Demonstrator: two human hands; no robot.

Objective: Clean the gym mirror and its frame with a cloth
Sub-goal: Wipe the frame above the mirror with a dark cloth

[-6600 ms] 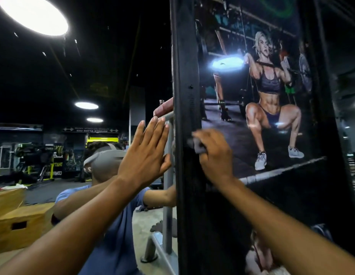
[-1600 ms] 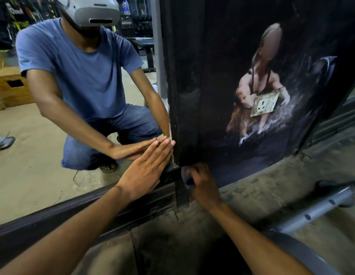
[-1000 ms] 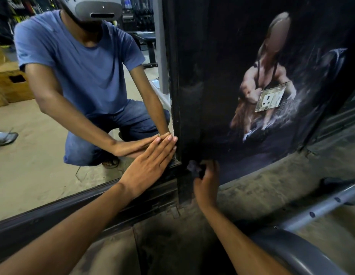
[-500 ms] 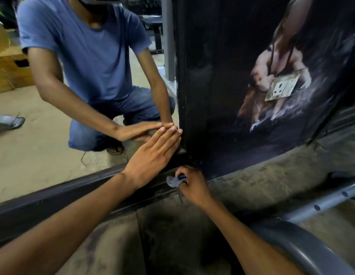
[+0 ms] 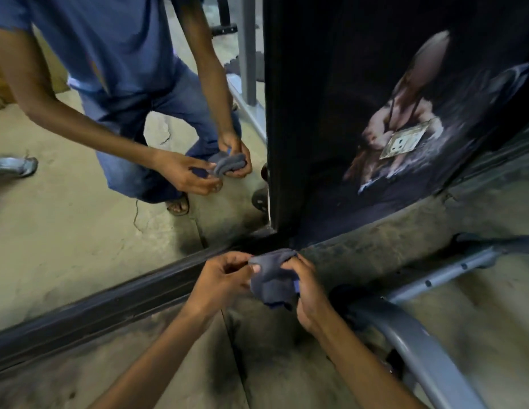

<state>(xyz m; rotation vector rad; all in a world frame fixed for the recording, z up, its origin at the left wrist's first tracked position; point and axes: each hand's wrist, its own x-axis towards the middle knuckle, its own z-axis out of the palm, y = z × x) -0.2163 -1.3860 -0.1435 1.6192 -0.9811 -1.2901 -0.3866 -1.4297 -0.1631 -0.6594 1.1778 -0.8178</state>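
I see both hands off the glass; right hand [image 5: 309, 290] grips bunched grey cloth [image 5: 272, 280], left hand [image 5: 224, 276] pinches its edge; cloth held just before the mirror [image 5: 80, 202] frame's [image 5: 109, 302] bottom corner.

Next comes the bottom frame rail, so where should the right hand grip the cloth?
Judging by its pose, grip the cloth at its bunched right side, where the right hand holds it, leaving the loose lower fold free toward the bottom frame rail.
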